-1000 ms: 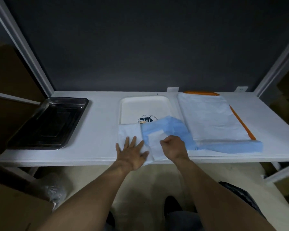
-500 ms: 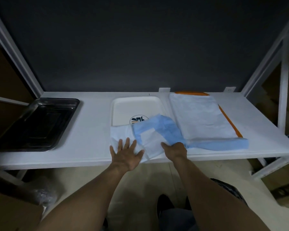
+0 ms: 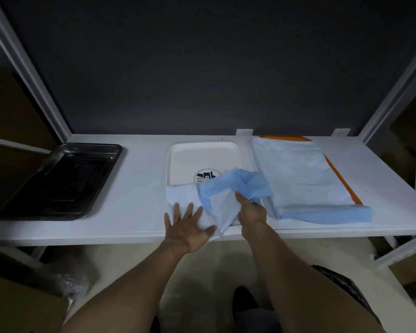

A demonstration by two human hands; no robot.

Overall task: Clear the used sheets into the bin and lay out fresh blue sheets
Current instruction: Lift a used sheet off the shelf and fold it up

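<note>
A folded sheet (image 3: 228,188), blue on one face and white on the other, lies partly opened over the near end of a white tray (image 3: 203,155) at the table's front edge. My left hand (image 3: 189,224) presses flat on its white left part, fingers spread. My right hand (image 3: 251,211) pinches the sheet's blue fold at its right side. To the right, a second sheet (image 3: 296,174) lies spread white side up over an orange tray (image 3: 341,179), with its blue near edge folded over.
A dark metal tray (image 3: 63,181) sits at the left end of the white table (image 3: 135,207). White frame posts rise at both sides. Cardboard boxes and a plastic-wrapped bundle (image 3: 67,282) stand on the floor at lower left.
My right hand has shifted slightly forward and up along the blue fold. The left hand stays flat on the sheet. The camera has moved a little.
</note>
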